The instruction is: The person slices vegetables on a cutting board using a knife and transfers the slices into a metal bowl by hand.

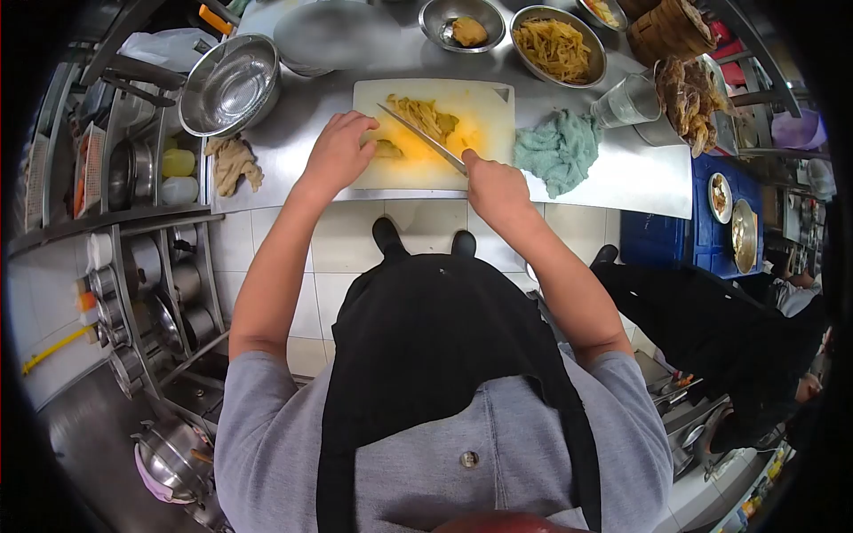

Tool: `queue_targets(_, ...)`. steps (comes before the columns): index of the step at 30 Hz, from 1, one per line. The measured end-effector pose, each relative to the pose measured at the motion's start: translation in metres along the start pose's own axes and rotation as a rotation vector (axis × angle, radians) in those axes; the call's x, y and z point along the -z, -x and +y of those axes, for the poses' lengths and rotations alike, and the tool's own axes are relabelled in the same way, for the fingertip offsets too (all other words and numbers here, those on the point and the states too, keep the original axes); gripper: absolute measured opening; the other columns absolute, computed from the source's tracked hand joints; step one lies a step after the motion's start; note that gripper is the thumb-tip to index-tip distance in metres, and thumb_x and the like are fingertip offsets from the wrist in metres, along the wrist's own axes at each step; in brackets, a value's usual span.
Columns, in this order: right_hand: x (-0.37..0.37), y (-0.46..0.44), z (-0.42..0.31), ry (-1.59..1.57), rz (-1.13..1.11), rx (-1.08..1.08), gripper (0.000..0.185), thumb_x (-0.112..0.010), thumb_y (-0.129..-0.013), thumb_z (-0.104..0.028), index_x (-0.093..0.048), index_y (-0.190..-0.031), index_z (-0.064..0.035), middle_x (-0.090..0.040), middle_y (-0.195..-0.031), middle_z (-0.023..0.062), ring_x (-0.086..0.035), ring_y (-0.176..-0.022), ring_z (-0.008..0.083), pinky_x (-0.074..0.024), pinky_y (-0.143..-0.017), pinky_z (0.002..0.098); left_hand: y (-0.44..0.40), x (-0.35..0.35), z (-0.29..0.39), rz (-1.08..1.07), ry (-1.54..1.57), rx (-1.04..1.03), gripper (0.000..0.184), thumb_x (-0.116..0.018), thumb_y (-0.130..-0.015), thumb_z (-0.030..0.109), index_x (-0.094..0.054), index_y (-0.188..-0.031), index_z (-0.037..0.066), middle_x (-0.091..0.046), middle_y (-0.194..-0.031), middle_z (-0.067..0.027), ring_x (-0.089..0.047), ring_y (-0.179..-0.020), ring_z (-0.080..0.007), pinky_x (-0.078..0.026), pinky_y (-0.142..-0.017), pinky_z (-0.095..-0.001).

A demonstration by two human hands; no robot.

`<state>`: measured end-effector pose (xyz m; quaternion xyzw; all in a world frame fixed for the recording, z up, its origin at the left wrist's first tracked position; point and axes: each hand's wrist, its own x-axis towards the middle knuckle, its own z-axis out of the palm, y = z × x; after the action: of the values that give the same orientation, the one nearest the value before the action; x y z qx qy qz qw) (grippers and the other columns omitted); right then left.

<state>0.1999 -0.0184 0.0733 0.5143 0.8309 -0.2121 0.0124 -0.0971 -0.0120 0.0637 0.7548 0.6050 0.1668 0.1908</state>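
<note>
My right hand [498, 185] is closed around the handle of a kitchen knife [425, 139], whose blade slants up and left across a white cutting board [373, 99]. Yellowish-green sliced pickled vegetable [418, 111] lies in a heap along the blade's far side. A smaller piece of the vegetable [387, 149] sits nearer my left hand [341, 153]. That hand is over the board's left edge, its fingers loosely bent and apart from the thumb, with nothing visible in them. Yellow liquid stains the middle of the board.
A crumpled green cloth [558, 153] lies right of the board, beside a clear glass [627, 102]. Behind stand a bowl of shredded vegetable [555, 46] and a bowl with one lump [462, 25]. A metal strainer [229, 84] is at left. Another person [711, 320] is at right.
</note>
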Motion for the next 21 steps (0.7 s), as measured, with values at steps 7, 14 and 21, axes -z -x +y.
queue_targets(7,0.001,-0.003,0.000,-0.114,-0.069,-0.043,0.023,-0.060,-0.090,-0.008,-0.056,-0.112,-0.0022,-0.072,-0.086,0.0241,-0.072,-0.085,0.0451,-0.0554,-0.078,0.0568,0.014,-0.014,0.006,0.059,-0.085,-0.031,0.032,-0.065,-0.088,0.007,-0.069,-0.119,0.001,-0.066,-0.123,-0.0121,-0.060,-0.119,-0.0328,-0.052,-0.104,-0.0432)
queue_targets(14,-0.008,0.008,0.000,-0.069,-0.096,0.052,0.025,-0.059,-0.088,-0.003,-0.057,-0.113,0.0014,-0.073,-0.082,0.0232,-0.074,-0.080,0.0417,-0.0577,-0.073,0.0530,-0.002,-0.017,-0.005,-0.144,-0.113,-0.242,0.037,-0.064,-0.088,0.007,-0.066,-0.125,0.003,-0.065,-0.121,-0.0112,-0.060,-0.118,-0.0323,-0.052,-0.103,-0.0431)
queue_targets(21,-0.015,0.010,-0.011,-0.036,-0.122,0.098,0.031,-0.060,-0.084,0.000,-0.054,-0.115,0.0037,-0.071,-0.078,0.0228,-0.073,-0.076,0.0416,-0.0581,-0.070,0.0518,0.008,-0.013,-0.004,-0.113,-0.014,-0.143,0.040,-0.064,-0.088,0.004,-0.065,-0.127,0.003,-0.065,-0.126,-0.0139,-0.059,-0.122,-0.0339,-0.050,-0.106,-0.0445)
